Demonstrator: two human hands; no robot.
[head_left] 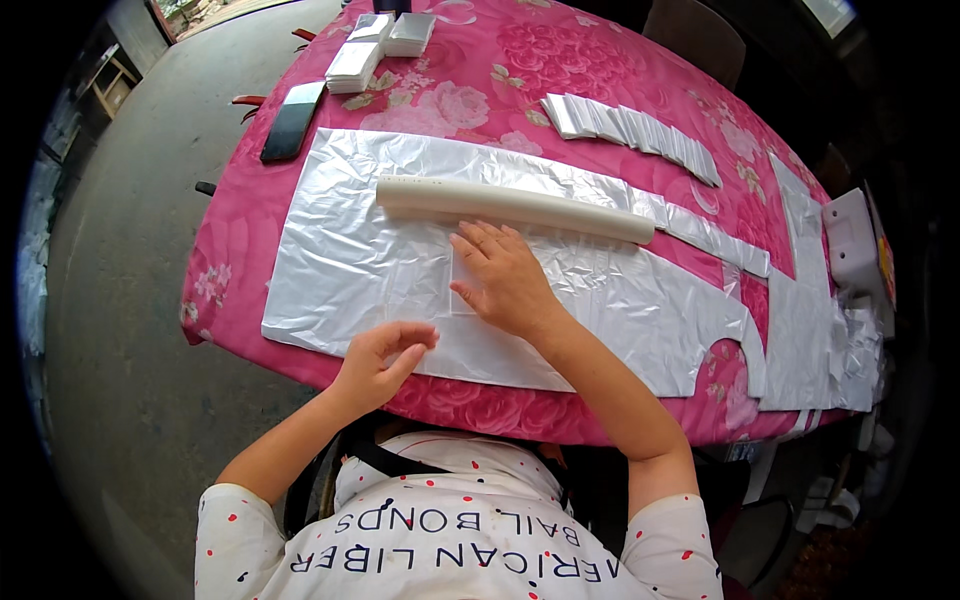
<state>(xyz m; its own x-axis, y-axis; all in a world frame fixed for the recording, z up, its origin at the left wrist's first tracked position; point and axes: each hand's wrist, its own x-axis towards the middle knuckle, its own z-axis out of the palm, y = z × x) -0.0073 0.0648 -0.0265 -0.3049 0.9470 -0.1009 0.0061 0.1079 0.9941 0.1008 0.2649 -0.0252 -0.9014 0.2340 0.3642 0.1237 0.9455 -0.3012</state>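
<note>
A stack of silvery-white plastic T-shirt bags (340, 270) lies flat across the table, its handle end to the right. Across its upper part rests a long cream-coloured tube (510, 205). My right hand (507, 280) is spread flat just below the tube, pressing on a small translucent folded film piece (461, 290) that it partly covers. Near the stack's front edge, my left hand (380, 362) hovers with fingers loosely curled and a gap between thumb and fingertips. I see nothing in it.
A pink floral cloth (235, 270) covers the table. At the far left sit stacked white packets (355, 65) and a dark phone (293, 122). A fanned row of white folded packets (630, 130) lies at the back. More bags (795, 340) and a white container (850, 235) are at right.
</note>
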